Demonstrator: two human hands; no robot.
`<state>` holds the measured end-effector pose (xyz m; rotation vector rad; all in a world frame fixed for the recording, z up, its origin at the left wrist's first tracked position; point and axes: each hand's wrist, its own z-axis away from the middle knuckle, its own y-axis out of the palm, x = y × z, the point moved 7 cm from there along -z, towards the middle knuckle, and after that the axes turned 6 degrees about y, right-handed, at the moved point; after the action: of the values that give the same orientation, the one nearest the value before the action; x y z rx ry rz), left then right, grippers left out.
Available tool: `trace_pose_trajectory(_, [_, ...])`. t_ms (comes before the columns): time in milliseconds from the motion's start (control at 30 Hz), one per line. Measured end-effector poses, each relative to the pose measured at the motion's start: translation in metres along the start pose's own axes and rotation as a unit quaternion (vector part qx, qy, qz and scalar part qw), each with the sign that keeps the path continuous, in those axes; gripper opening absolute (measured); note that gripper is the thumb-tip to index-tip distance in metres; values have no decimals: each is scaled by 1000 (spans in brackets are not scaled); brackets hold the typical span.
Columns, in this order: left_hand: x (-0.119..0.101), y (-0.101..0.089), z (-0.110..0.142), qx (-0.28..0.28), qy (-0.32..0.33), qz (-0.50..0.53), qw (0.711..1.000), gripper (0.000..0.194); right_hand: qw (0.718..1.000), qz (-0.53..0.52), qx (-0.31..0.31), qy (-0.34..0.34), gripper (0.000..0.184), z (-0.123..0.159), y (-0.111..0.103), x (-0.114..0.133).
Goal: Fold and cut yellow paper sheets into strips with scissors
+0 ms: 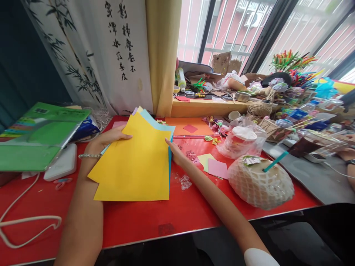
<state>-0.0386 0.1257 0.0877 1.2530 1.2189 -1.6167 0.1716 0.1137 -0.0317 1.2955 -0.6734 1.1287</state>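
A fanned stack of coloured paper (138,162) is held up over the red table, a yellow sheet facing me. Light blue, darker blue and lilac edges peek out behind it. My left hand (111,136) grips the stack's upper left side, thumb on the front. On the right edge, my right hand (174,149) pinches the sheets with its thumb in front; its other fingers are hidden behind. Beneath and right of the stack lie small pink and pale yellow paper squares (217,168) and some scraps (185,181).
A coconut (260,183) in foam netting with a straw stands front right, beside a bagged cup (244,136). Green packs (41,136), a white box (61,162) and a cable (30,221) are on the left. Craft clutter crowds the windowsill. Another person's hand (348,144) shows far right.
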Motion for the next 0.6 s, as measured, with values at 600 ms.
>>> trace_pose_trajectory(600, [-134, -4, 95, -313, 565, 107, 755, 46, 973, 136, -9, -185, 42, 81, 6, 88])
